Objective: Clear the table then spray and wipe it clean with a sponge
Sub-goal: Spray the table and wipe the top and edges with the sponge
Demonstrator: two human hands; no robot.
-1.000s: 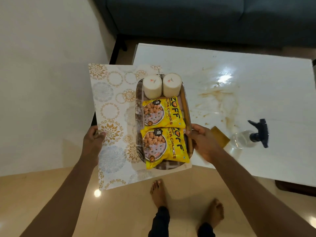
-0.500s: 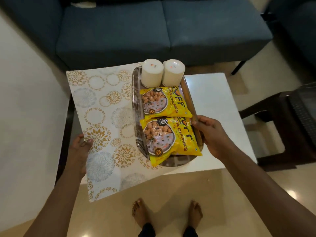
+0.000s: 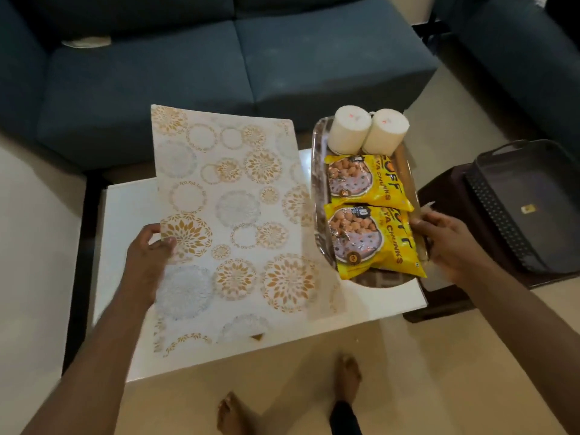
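My left hand (image 3: pixel 150 246) pinches the left edge of a white placemat (image 3: pixel 232 215) printed with gold and grey circles, held above a small white side table (image 3: pixel 125 208). To its right, my right hand (image 3: pixel 445 243) grips the right rim of a shiny oval tray (image 3: pixel 318 158). The tray carries two yellow snack packets (image 3: pixel 367 215) and two white cups (image 3: pixel 367 130) lying at its far end. The tray hangs over the side table's right part, beside the mat and no longer on it. No spray bottle or sponge is in view.
A dark blue sofa (image 3: pixel 219 73) runs along the back, with a second blue seat (image 3: pixel 518 58) at the right. A dark plastic crate (image 3: pixel 527 202) sits on a low brown stool (image 3: pixel 464 189) right of the table. My bare feet (image 3: pixel 348 372) stand on beige floor.
I have turned away from the stained table with the spray bottle to face the small side table. The tray has come off the placemat and now sits to its right, each in one hand.
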